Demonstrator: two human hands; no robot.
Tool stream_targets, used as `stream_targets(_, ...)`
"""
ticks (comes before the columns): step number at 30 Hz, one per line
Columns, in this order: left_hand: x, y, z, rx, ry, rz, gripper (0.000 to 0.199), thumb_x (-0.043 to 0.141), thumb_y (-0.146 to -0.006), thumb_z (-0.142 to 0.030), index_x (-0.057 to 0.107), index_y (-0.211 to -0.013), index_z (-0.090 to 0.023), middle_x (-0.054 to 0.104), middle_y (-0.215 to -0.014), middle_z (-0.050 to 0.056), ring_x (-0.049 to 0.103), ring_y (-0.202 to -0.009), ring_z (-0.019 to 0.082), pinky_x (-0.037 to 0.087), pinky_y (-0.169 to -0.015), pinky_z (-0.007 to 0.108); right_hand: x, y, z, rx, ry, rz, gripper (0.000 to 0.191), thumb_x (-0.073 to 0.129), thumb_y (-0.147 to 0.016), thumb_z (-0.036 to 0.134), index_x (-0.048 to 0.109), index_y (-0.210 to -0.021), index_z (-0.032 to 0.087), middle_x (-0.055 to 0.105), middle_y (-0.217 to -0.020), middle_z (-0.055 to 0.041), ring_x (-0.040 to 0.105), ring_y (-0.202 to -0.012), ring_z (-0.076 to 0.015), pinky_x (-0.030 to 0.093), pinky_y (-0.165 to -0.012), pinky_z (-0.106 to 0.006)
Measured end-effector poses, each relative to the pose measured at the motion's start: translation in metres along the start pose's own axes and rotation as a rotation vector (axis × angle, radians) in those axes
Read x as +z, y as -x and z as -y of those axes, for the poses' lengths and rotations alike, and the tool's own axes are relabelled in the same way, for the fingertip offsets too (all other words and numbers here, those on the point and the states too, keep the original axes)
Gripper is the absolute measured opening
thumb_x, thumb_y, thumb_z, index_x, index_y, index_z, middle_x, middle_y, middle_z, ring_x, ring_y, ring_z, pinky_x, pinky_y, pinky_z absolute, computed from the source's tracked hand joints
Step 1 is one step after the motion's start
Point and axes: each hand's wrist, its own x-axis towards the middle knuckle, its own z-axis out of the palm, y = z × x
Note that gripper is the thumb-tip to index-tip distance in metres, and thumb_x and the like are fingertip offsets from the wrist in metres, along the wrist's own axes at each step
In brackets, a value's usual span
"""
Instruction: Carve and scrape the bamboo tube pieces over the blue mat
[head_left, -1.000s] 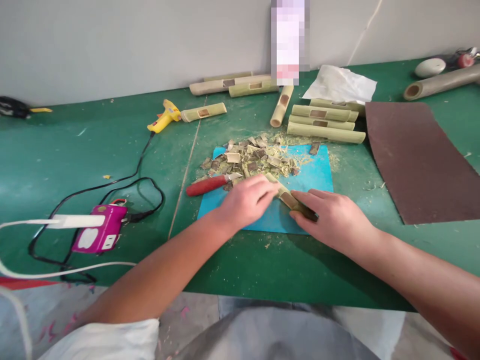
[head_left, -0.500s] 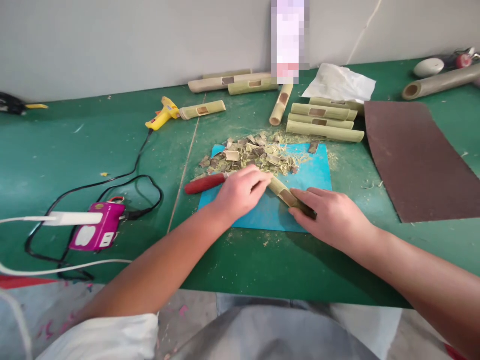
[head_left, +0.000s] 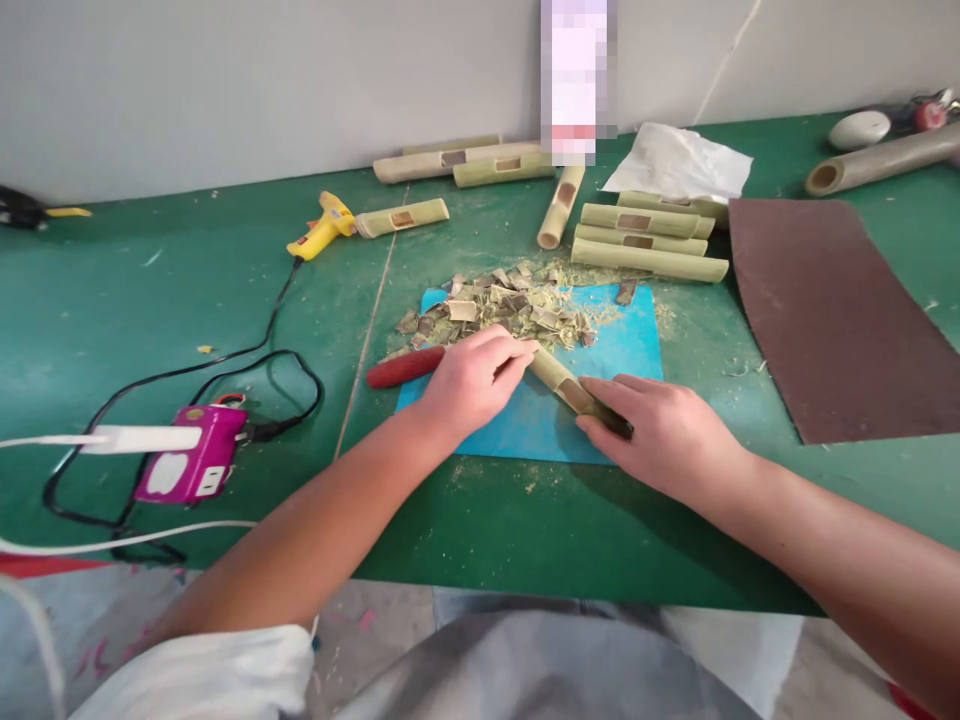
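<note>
A short bamboo tube (head_left: 553, 372) with a rectangular cut-out lies slanted over a blue sheet (head_left: 510, 430). Its near end is gripped by my right hand (head_left: 664, 430), thumb and fingers on either side. My left hand (head_left: 480, 380) is closed at the tube's far end, its fingertips against it and covering that tip. Beside my left hand rests a red-handled tool (head_left: 405, 368), its working part hidden behind the hand. Just beyond my hands is a heap of bamboo chips and shavings (head_left: 502, 305).
Several cut bamboo tubes (head_left: 649, 262) lie at the back. A brown sheet (head_left: 840, 330) is on the right. On the left are a yellow glue gun (head_left: 324, 228) and a magenta power adapter (head_left: 187, 455) with loose cords. White tissue (head_left: 679, 165) covers part of the bamboo.
My left hand has shifted slightly left, showing a little more of the tube's far end. My right hand keeps its hold, nearly still.
</note>
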Motion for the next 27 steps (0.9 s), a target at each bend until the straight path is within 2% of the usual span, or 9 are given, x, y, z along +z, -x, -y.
stream_targets(3,-0.0003,-0.0003,0.0010,0.041,0.017,0.049,0.015,0.056,-0.094,-0.018,0.069,-0.100,-0.012,0.065,-0.080,0.004,0.062,-0.073,0.011,0.051,-0.071,0.021,-0.0001,-0.0001,0.0003,-0.001,0.003,0.019,0.026,0.049,-0.090,0.035,0.066,-0.101,0.019,0.061,-0.074,-0.0010,0.053,-0.063,-0.0143,0.028,-0.055,-0.029)
stream_targets(7,0.0007,-0.0005,0.0023,0.032,0.008,0.000,0.014,0.056,-0.094,-0.018,0.069,-0.096,-0.013,0.065,-0.079,0.003,0.062,-0.072,0.010,0.051,-0.070,0.020,0.0003,0.0000,0.0005,-0.002,0.017,0.014,0.028,0.048,-0.092,0.035,0.066,-0.103,0.018,0.062,-0.076,-0.0015,0.054,-0.064,-0.0148,0.029,-0.055,-0.029)
stream_targets(10,0.0017,-0.0004,0.0016,0.062,0.020,0.043,0.015,0.056,-0.094,-0.019,0.068,-0.099,-0.013,0.065,-0.079,0.004,0.062,-0.073,0.011,0.051,-0.070,0.021,0.0009,0.0006,0.0008,-0.010,0.040,0.020,0.029,0.047,-0.092,0.035,0.066,-0.107,0.018,0.063,-0.079,-0.0027,0.057,-0.067,-0.0159,0.030,-0.055,-0.029)
stream_targets(14,0.0018,-0.0007,-0.0004,0.034,0.002,0.007,0.015,0.055,-0.094,-0.017,0.069,-0.094,-0.012,0.064,-0.078,0.004,0.061,-0.071,0.011,0.051,-0.069,0.021,0.0013,0.0012,0.0014,-0.012,0.049,0.019,0.029,0.047,-0.092,0.035,0.065,-0.108,0.018,0.064,-0.080,-0.0028,0.057,-0.067,-0.0161,0.030,-0.055,-0.029)
stream_targets(17,0.0016,-0.0004,-0.0008,0.053,0.017,0.044,0.015,0.054,-0.095,-0.019,0.068,-0.098,-0.013,0.066,-0.080,0.004,0.062,-0.073,0.011,0.052,-0.071,0.021,0.0003,0.0011,0.0021,-0.017,0.055,0.018,0.029,0.048,-0.092,0.034,0.066,-0.108,0.018,0.064,-0.079,-0.0029,0.056,-0.066,-0.0160,0.031,-0.055,-0.029)
stream_targets(20,0.0013,0.0000,0.0003,0.001,-0.013,0.003,0.016,0.054,-0.095,-0.020,0.068,-0.093,-0.014,0.064,-0.078,0.003,0.061,-0.071,0.011,0.052,-0.069,0.022,-0.0007,0.0012,0.0024,-0.014,0.054,0.003,0.028,0.048,-0.092,0.033,0.066,-0.107,0.018,0.064,-0.078,-0.0023,0.056,-0.065,-0.0156,0.031,-0.055,-0.029)
stream_targets(24,0.0007,0.0003,0.0002,0.014,-0.025,0.057,0.018,0.051,-0.097,-0.022,0.068,-0.099,-0.015,0.065,-0.081,0.004,0.063,-0.074,0.012,0.053,-0.072,0.023,-0.0005,0.0014,0.0020,-0.023,0.051,0.008,0.027,0.048,-0.092,0.034,0.066,-0.106,0.018,0.063,-0.078,-0.0028,0.056,-0.066,-0.0157,0.031,-0.055,-0.029)
stream_targets(27,0.0001,-0.0004,-0.0003,0.000,-0.045,0.044,0.018,0.051,-0.097,-0.022,0.068,-0.096,-0.015,0.065,-0.080,0.004,0.063,-0.073,0.012,0.053,-0.069,0.023,0.0002,0.0011,0.0016,-0.020,0.051,0.012,0.029,0.046,-0.093,0.034,0.065,-0.107,0.018,0.064,-0.079,-0.0034,0.056,-0.067,-0.0155,0.031,-0.055,-0.028)
